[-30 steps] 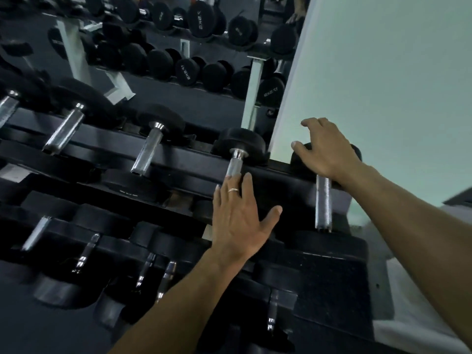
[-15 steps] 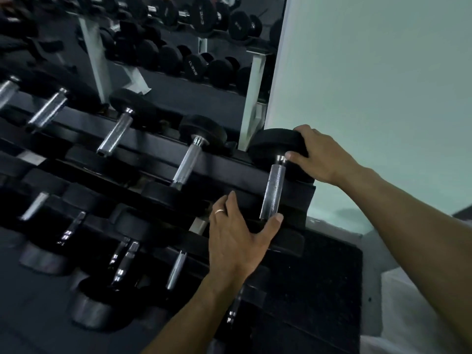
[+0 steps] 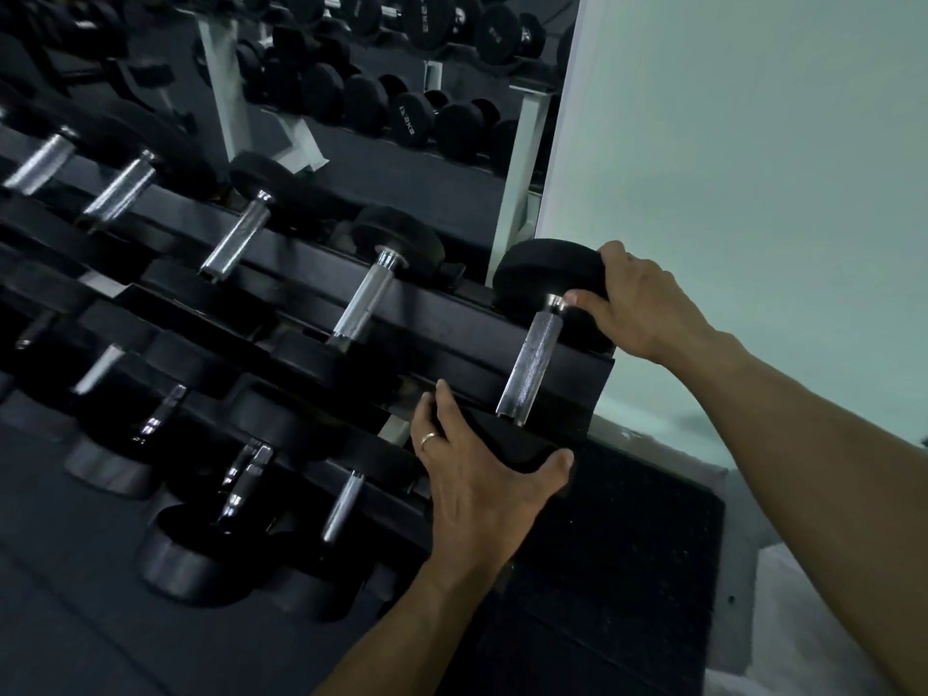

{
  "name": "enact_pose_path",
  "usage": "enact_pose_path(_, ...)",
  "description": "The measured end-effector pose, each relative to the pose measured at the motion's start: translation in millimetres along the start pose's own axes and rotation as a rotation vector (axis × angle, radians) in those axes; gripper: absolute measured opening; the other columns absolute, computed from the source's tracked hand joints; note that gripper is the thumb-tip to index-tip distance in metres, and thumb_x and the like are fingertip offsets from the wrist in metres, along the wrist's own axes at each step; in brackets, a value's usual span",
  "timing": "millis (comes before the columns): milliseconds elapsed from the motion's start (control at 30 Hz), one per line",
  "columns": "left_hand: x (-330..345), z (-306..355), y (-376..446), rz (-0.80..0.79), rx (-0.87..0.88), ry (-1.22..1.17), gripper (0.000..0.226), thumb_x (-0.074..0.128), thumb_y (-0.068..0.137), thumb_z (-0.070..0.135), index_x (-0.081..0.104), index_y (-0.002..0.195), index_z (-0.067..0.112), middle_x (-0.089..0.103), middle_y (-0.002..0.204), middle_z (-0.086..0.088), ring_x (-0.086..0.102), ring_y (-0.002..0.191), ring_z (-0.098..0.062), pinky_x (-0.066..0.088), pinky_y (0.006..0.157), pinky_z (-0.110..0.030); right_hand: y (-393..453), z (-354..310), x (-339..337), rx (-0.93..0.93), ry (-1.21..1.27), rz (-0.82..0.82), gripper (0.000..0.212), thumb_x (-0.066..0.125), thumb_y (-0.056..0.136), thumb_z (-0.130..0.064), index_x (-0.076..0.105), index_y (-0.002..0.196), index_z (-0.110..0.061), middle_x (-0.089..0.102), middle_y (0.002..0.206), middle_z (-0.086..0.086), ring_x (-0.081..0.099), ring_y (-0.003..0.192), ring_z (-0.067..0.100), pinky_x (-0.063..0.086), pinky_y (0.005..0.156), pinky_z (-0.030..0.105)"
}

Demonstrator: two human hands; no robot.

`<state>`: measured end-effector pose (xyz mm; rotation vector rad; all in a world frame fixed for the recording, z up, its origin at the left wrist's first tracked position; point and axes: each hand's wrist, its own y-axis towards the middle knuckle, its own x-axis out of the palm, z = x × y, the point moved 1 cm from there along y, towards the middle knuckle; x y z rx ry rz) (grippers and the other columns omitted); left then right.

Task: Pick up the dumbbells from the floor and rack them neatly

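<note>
A black dumbbell with a knurled steel handle (image 3: 531,361) lies across the right end of the top tier of the black rack (image 3: 442,313). My right hand (image 3: 640,306) grips its far head (image 3: 545,271) from the right side, thumb near the handle collar. My left hand (image 3: 477,469), with a ring on one finger, clasps its near head (image 3: 507,442), fingers over the top and thumb along the right. Several more dumbbells sit in a row to the left, the closest one (image 3: 369,293) parallel to mine.
A lower tier (image 3: 241,474) holds several more dumbbells. A mirror (image 3: 351,92) behind the rack reflects another rack on white posts. A pale green wall (image 3: 753,168) rises on the right, and dark rubber matting (image 3: 602,570) covers the floor.
The view has swung right, bringing the end dumbbell to the centre. My left hand slid from the rack's front bar onto its near head. My right hand stays on the far head.
</note>
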<state>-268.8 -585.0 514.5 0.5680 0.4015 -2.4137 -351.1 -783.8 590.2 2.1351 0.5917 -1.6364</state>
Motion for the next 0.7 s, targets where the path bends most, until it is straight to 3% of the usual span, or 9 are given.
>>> enact_pose_path(333, -18, -5, 11, -0.061, 0.051, 0.011, 0.126, 0.08, 0.054, 0.062, 0.007, 0.15, 0.024, 0.004, 0.15, 0.012, 0.017, 0.142, -0.019, 0.038, 0.111, -0.042, 5, -3, 9, 0.017, 0.041, 0.065, 0.044, 0.055, 0.096, -0.042, 0.045, 0.114, -0.003, 0.06, 0.109, 0.019, 0.057, 0.094, 0.039, 0.038, 0.073, 0.039)
enact_pose_path(500, -19, -4, 12, -0.061, 0.046, 0.062, 0.132, 0.075, 0.052, 0.07, 0.003, 0.152, 0.022, 0.0, 0.153, 0.013, 0.013, 0.146, -0.021, 0.034, 0.113, -0.045, 5, -4, 4, 0.108, 0.133, -0.04, 0.047, 0.058, 0.095, -0.042, 0.044, 0.12, -0.006, 0.058, 0.114, 0.017, 0.05, 0.091, 0.031, 0.037, 0.074, 0.036)
enact_pose_path(600, -24, 0, 7, -0.103, 0.059, 0.082, 0.137, 0.069, 0.05, 0.076, -0.003, 0.152, 0.022, -0.012, 0.152, 0.021, 0.007, 0.148, -0.021, 0.028, 0.116, -0.047, -3, -1, -5, 0.161, 0.257, -0.103, 0.057, 0.06, 0.094, -0.041, 0.04, 0.136, -0.009, 0.053, 0.132, 0.018, 0.051, 0.113, 0.032, 0.04, 0.087, 0.037)
enact_pose_path(700, -44, 1, 4, -0.033, 0.142, 0.022, 0.124, 0.07, 0.065, 0.069, -0.001, 0.154, 0.019, -0.015, 0.153, 0.023, 0.008, 0.148, -0.016, 0.026, 0.118, -0.039, -29, 9, -29, 0.164, 0.327, 0.071, 0.066, 0.062, 0.092, -0.041, 0.036, 0.146, -0.013, 0.045, 0.146, 0.013, 0.046, 0.133, 0.029, 0.037, 0.106, 0.04)
